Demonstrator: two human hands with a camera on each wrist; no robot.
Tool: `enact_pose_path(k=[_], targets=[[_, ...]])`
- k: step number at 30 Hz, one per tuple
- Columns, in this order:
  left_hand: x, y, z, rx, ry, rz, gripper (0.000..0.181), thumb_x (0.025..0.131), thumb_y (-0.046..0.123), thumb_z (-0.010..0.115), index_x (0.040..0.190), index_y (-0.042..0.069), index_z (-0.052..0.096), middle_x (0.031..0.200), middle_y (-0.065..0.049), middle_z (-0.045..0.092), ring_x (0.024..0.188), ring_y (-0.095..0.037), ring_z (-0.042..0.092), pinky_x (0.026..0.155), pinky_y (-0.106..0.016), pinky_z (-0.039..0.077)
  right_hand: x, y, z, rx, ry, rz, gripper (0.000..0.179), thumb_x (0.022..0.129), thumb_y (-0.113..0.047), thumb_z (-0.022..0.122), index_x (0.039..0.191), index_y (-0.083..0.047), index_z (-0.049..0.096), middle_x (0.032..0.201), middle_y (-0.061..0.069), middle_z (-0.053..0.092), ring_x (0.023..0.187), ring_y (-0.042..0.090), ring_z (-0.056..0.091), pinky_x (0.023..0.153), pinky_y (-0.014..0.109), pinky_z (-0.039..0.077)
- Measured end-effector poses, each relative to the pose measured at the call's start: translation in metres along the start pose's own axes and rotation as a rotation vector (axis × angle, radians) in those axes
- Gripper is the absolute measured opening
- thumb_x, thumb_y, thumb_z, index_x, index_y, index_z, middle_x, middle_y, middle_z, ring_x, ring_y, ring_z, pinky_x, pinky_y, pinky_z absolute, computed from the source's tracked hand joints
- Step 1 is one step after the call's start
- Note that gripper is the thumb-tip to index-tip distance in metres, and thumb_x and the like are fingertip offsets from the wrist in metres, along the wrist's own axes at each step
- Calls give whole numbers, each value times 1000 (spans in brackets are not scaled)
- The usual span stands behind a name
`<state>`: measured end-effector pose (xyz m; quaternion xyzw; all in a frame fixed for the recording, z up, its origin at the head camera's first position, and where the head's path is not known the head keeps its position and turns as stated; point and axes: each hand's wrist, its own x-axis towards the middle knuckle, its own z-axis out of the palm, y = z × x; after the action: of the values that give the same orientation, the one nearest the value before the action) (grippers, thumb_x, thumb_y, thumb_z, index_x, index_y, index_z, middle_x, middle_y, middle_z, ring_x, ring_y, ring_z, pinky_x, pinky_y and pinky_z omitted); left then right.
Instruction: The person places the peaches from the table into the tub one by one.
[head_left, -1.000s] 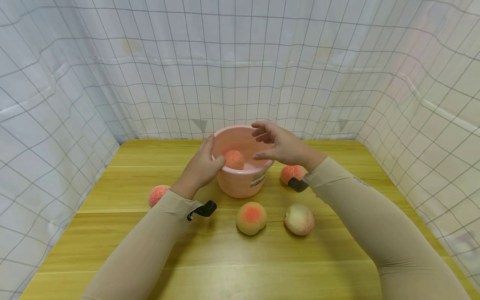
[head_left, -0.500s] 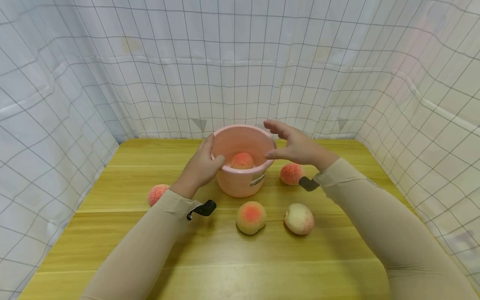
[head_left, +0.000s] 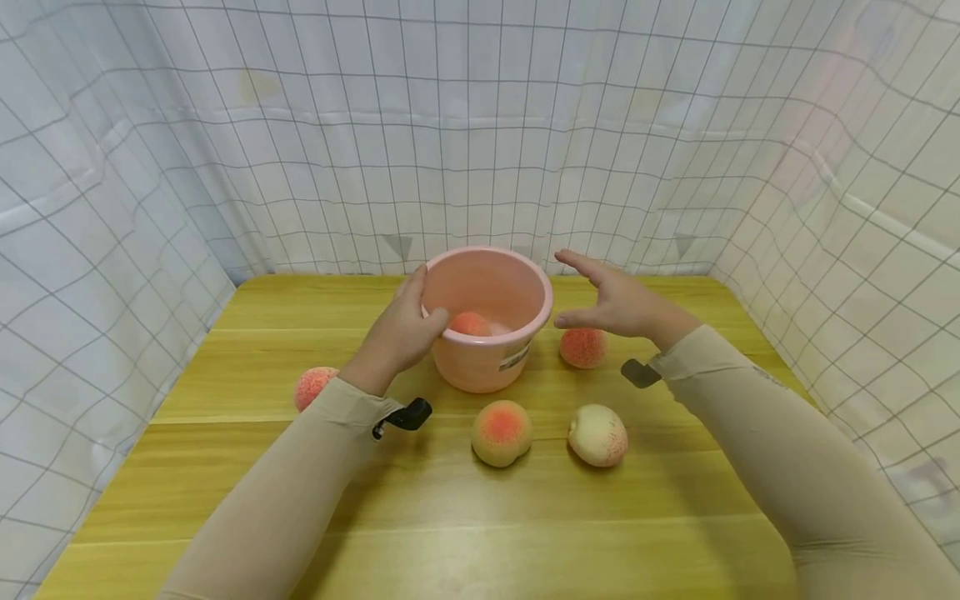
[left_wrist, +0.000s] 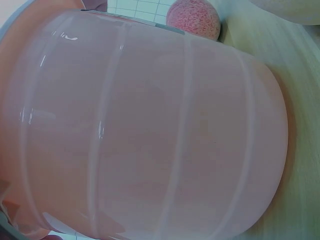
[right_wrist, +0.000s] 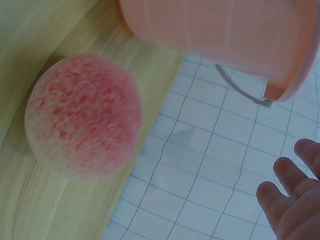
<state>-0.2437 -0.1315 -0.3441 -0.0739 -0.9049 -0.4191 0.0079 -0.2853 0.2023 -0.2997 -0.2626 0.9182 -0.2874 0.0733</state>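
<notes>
My left hand [head_left: 405, 329] grips the left rim of a pink plastic bucket [head_left: 480, 367], thumb on the near side of the lip. Inside the bucket lies one peach [head_left: 470, 324], partly hidden by the rim. To the right of the bucket my right hand [head_left: 626, 304] hovers with fingers and thumb spread, holding nothing. Just below it, a red-speckled peach [head_left: 582, 348] sits on the table; the right wrist view shows this speckled peach [right_wrist: 85, 117] apart from the fingertips [right_wrist: 287, 172].
On the wooden table [head_left: 450, 533], a yellow-orange peach [head_left: 502, 433] and a pale peach [head_left: 598, 436] lie in front of the bucket. Another red peach [head_left: 313, 387] is beside my left wrist. A grid-patterned white curtain [head_left: 480, 125] surrounds the back and sides.
My right hand has moved from over the bucket's opening to its right side, above the speckled peach. The peach inside has shifted about. My left hand stays on the rim.
</notes>
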Motion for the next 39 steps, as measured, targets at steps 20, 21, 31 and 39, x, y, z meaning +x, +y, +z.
enact_pose_path(k=[20, 21, 31, 39], targets=[[0, 0, 0, -11, 3, -3, 88, 96, 33, 47, 171, 10, 6, 178, -9, 11, 159, -35, 27, 126, -60, 30, -19, 43, 13, -61, -42, 48, 106, 90, -47, 81, 171, -22, 18, 177, 11, 19, 161, 41, 22, 127, 65, 22], [0, 0, 0, -10, 3, -3, 88, 96, 33, 47, 171, 10, 6, 178, -8, 11, 159, -35, 27, 126, -60, 30, -21, 44, 13, -63, -43, 54, 106, 90, -48, 81, 171, -22, 18, 176, 11, 20, 161, 41, 23, 127, 65, 23], [-1, 0, -1, 1, 0, -14, 88, 98, 35, 47, 171, 14, 3, 178, -8, 10, 160, -35, 26, 127, -59, 29, -49, 51, 17, -56, -83, 91, 103, 92, -49, 78, 171, -25, 17, 176, 9, 20, 161, 40, 22, 127, 65, 24], [0, 0, 0, -9, 2, -18, 88, 97, 33, 48, 171, 12, 5, 178, -9, 11, 158, -36, 29, 125, -60, 31, -76, 49, 24, -45, -123, 54, 114, 86, -59, 80, 171, -19, 15, 177, 8, 17, 162, 39, 17, 128, 65, 21]])
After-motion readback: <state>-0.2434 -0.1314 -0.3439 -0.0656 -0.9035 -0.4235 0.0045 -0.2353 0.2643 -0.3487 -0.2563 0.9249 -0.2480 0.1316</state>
